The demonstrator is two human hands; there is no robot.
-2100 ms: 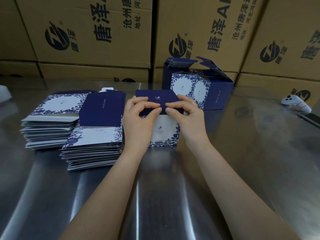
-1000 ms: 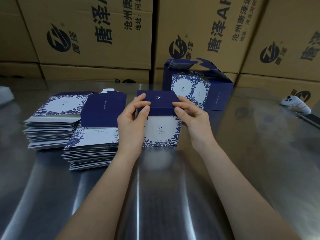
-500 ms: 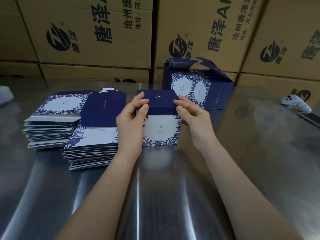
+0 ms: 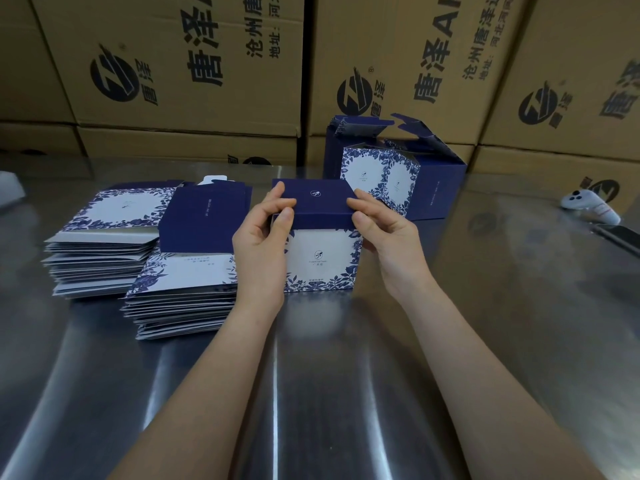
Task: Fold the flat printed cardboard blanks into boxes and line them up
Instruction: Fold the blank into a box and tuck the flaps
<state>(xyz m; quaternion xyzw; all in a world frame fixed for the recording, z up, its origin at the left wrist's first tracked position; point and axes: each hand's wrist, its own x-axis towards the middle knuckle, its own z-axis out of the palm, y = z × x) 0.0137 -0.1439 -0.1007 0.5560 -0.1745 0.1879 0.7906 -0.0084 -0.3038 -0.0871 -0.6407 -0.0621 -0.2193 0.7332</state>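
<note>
A folded box (image 4: 322,261) with a white front, blue floral border and navy lid stands on the steel table (image 4: 485,341) at centre. My left hand (image 4: 259,251) pinches the lid's left front corner between thumb and fingers. My right hand (image 4: 388,237) pinches the lid's right front corner. Two stacks of flat printed blanks lie to the left: a near stack (image 4: 180,292) and a far stack (image 4: 104,251). Behind the held box stand folded boxes with open top flaps (image 4: 391,174).
Large brown shipping cartons (image 4: 194,64) wall off the back of the table. A white controller-like device (image 4: 588,206) and a dark flat object (image 4: 620,237) lie at the right edge. A white item (image 4: 8,190) shows at the far left.
The lid has gone from raised to folded down flat on the box. Both hands slid from the lid's front middle out to its corners.
</note>
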